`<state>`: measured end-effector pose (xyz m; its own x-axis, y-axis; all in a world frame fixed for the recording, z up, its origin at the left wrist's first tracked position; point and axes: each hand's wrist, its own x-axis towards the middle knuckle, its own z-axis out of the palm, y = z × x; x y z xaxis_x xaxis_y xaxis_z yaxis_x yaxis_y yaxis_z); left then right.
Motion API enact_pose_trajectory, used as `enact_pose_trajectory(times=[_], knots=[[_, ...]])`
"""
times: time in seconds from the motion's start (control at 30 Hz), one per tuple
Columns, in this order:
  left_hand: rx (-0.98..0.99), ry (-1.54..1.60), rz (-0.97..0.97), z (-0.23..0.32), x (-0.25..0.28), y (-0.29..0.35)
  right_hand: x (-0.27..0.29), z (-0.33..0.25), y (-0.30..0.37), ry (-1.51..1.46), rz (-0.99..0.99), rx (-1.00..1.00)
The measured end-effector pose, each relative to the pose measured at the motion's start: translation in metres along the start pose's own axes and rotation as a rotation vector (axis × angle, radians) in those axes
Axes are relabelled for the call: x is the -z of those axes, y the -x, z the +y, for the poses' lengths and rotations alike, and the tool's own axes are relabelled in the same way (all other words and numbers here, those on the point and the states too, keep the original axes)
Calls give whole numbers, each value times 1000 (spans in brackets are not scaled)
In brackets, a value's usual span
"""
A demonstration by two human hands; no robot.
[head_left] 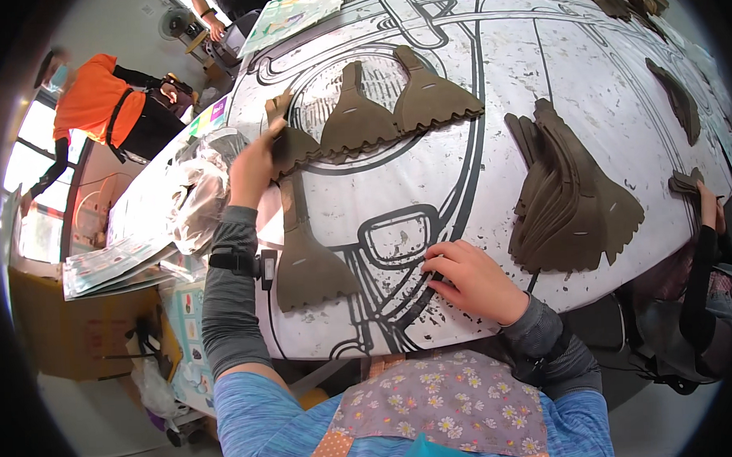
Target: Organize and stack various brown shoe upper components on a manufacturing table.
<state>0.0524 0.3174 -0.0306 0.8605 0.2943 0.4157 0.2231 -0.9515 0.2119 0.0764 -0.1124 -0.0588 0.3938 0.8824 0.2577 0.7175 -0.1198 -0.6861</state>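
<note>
My left hand [253,169] reaches to the far left of the table, its fingers closed at the edge of a brown fan-shaped piece [295,150] with a wavy lower edge. Beside it lie two similar pieces, a middle one [358,116] and a right one [434,93], each with a narrow neck and a small pale slit. Nearer to me, another brown piece [313,271] lies flat below my left wrist. My right hand [477,283] rests over the printed cloth, fingers loosely bent and apart, holding nothing visible. To its right sits a fanned stack of brown pieces [562,197].
A white table cover [506,78] bears black line drawings. Clear plastic bags [199,190] and printed sheets [125,257] lie at the left edge. At the right, a co-worker's hand [710,204] touches brown pieces. A person in an orange top [99,101] stands at the far left.
</note>
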Motion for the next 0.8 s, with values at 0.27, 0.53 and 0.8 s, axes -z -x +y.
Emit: enact_pose_trajectory(times=[0.27, 0.53, 0.8], knots=[[319, 191, -197, 5, 6, -14, 1, 1, 1, -2, 18, 4], [349, 256, -152, -57, -23, -35, 1, 0, 0, -33, 25, 10], [436, 147, -114, -57, -18, -39, -1, 2, 1, -46, 33, 20]])
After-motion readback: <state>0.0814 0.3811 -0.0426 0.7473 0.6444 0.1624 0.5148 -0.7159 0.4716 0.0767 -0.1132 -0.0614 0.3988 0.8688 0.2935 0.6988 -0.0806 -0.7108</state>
